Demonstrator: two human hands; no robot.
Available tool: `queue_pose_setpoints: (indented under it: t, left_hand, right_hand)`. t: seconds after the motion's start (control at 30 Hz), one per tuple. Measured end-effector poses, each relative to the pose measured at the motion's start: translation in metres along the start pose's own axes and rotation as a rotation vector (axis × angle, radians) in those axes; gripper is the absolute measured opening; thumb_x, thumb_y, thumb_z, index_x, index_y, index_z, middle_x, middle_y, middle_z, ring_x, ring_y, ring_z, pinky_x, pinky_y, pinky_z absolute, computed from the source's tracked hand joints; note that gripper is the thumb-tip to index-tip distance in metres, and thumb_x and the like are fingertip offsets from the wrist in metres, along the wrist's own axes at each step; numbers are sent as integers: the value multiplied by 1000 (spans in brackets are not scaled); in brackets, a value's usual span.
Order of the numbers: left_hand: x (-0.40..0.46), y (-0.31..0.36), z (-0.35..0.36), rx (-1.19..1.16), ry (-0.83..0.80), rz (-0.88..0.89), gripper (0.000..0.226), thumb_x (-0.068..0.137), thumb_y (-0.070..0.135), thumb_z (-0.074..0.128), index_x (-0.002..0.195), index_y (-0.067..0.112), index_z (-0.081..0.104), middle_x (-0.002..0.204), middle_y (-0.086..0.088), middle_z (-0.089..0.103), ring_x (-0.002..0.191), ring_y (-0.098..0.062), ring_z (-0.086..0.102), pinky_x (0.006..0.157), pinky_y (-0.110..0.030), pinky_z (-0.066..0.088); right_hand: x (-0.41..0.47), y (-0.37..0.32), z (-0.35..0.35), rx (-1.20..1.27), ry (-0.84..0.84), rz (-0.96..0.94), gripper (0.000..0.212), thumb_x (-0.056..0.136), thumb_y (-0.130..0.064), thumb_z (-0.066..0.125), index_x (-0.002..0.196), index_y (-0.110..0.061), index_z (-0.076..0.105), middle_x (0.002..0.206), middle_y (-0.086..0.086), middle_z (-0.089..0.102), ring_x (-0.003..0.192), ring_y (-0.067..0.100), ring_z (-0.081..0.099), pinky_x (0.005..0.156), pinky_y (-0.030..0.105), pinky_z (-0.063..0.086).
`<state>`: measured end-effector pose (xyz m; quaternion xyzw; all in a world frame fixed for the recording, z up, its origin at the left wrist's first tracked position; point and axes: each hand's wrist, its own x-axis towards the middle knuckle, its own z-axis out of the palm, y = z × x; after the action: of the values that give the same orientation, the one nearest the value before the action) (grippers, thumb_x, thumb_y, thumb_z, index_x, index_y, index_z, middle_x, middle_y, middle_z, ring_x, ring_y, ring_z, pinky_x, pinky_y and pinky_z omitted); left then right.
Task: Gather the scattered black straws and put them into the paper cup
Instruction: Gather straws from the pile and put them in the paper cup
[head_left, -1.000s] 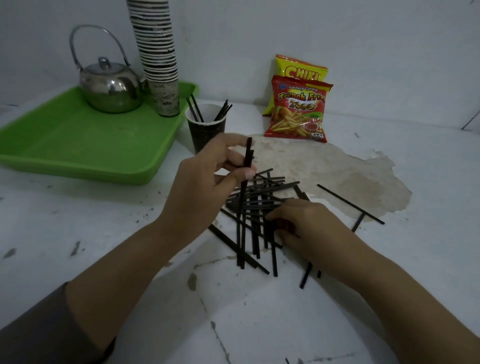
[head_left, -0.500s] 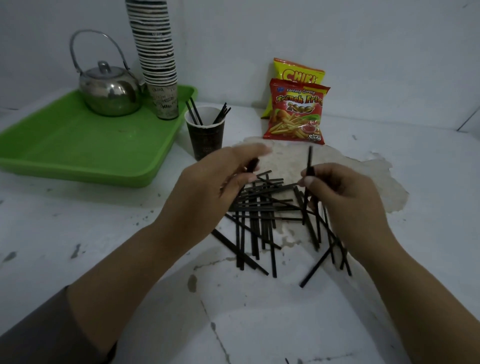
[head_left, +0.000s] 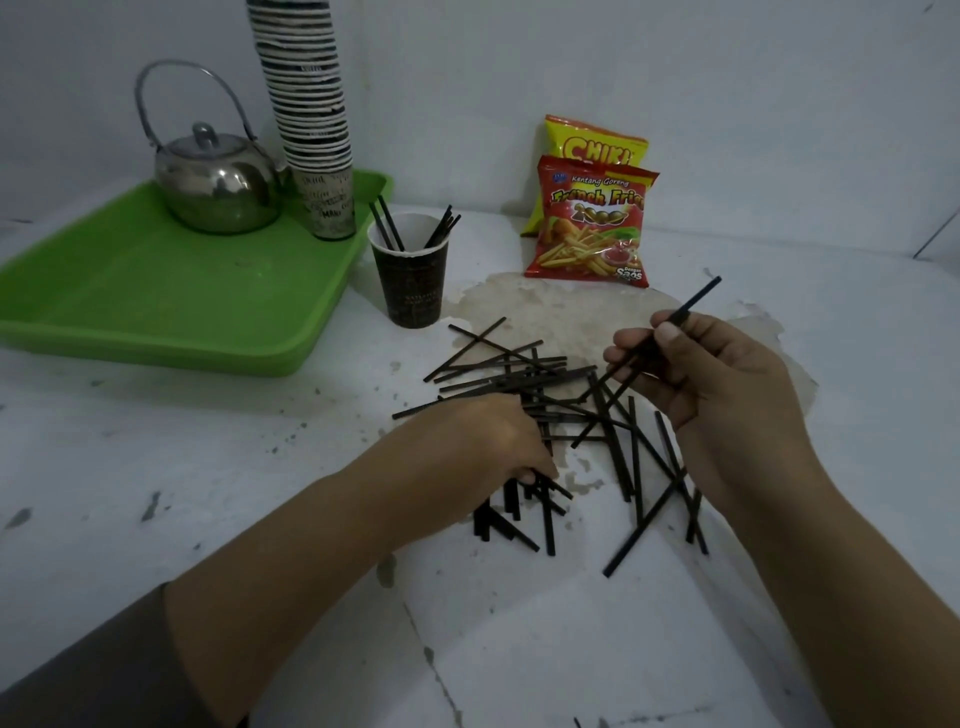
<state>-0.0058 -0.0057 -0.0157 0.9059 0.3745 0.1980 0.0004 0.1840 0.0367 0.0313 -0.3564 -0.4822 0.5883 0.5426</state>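
Note:
Several black straws (head_left: 524, 382) lie crossed in a loose pile on the white table. A dark paper cup (head_left: 410, 283) stands upright behind the pile with a few straws leaning inside it. My right hand (head_left: 727, 384) is raised to the right of the pile and pinches one black straw (head_left: 693, 304), which points up and to the right. My left hand (head_left: 483, 441) lies palm down on the near left part of the pile, fingers curled over straws; whether it grips any is hidden.
A green tray (head_left: 156, 291) at the left holds a steel kettle (head_left: 215, 189) and a tall stack of paper cups (head_left: 311, 119). Two snack bags (head_left: 592, 218) lean on the back wall. A brown stain (head_left: 550, 312) marks the table beneath the pile.
My left hand has dropped from above the pile onto its near side. My right hand has lifted one straw up and to the right.

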Motion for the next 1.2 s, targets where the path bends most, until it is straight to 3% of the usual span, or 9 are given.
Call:
queue_pose_setpoints:
  t: [0.23, 0.43, 0.5, 0.67, 0.73, 0.9, 1.07, 1.13, 1.2]
  left_hand:
    - [0, 6, -4, -60, 0, -44, 22, 71, 2, 65, 90, 10, 72, 82, -4, 73, 76, -20, 63, 78, -22, 39]
    - [1, 3, -4, 6, -53, -5, 40, 54, -9, 79, 85, 14, 74, 79, -2, 73, 72, -17, 67, 75, -18, 42]
    - [0, 7, -2, -7, -69, -41, 38, 59, -10, 77, 88, 15, 73, 82, -2, 71, 76, -17, 66, 66, -19, 49]
    - [-1, 13, -2, -22, -25, -101, 33, 73, -7, 63, 98, 13, 67, 97, -5, 66, 91, -20, 59, 73, -26, 49]
    - [1, 11, -11, -34, 70, -121, 29, 76, -3, 62, 100, 13, 67, 97, -5, 68, 90, -18, 60, 75, -28, 50]
    - [10, 3, -51, -175, 514, -301, 20, 77, 10, 61, 95, 9, 70, 85, 1, 72, 82, -4, 59, 71, -11, 44]
    - [24, -23, -97, -559, 946, -536, 27, 78, 11, 69, 98, 29, 67, 86, 5, 72, 80, -5, 67, 75, -20, 54]
    - [28, -33, -114, -567, 1090, -522, 42, 79, 12, 67, 109, 41, 59, 84, 7, 70, 84, -8, 67, 76, -21, 53]
    - [31, -41, -126, -516, 1219, -494, 51, 81, 14, 65, 121, 42, 50, 85, 6, 69, 86, -9, 67, 79, -24, 53]
  right_hand:
    - [1, 3, -3, -18, -2, -14, 13, 92, -4, 46, 92, -9, 58, 71, 5, 72, 76, 23, 70, 77, 34, 58]
    - [2, 2, -4, -30, -17, -15, 14, 92, -4, 46, 90, -10, 59, 70, 4, 72, 74, 21, 70, 75, 32, 59]
    - [2, 4, -3, -34, -18, -15, 14, 92, -4, 46, 90, -10, 59, 70, 4, 72, 74, 21, 71, 74, 31, 59]
    - [4, 4, -3, -40, 10, -33, 12, 92, -2, 46, 96, -9, 56, 72, 5, 72, 74, 22, 71, 72, 31, 59]
    - [6, 4, -4, -53, 58, -59, 20, 91, -1, 48, 108, -11, 49, 72, 5, 73, 73, 22, 71, 70, 32, 60]
    - [24, 0, 11, -99, 152, -107, 59, 91, 0, 49, 135, -33, 29, 78, 8, 73, 75, 24, 71, 62, 26, 58]
    - [50, -13, 59, -73, 200, -242, 57, 91, 1, 48, 131, -37, 33, 92, 19, 65, 84, 25, 66, 70, 32, 57]
    - [58, -15, 85, -67, 264, -343, 52, 90, -1, 51, 125, -37, 38, 98, 17, 66, 87, 23, 67, 73, 39, 58]
    - [62, -17, 110, -93, 338, -452, 48, 89, -5, 54, 124, -35, 39, 98, 12, 67, 85, 16, 67, 74, 31, 57]
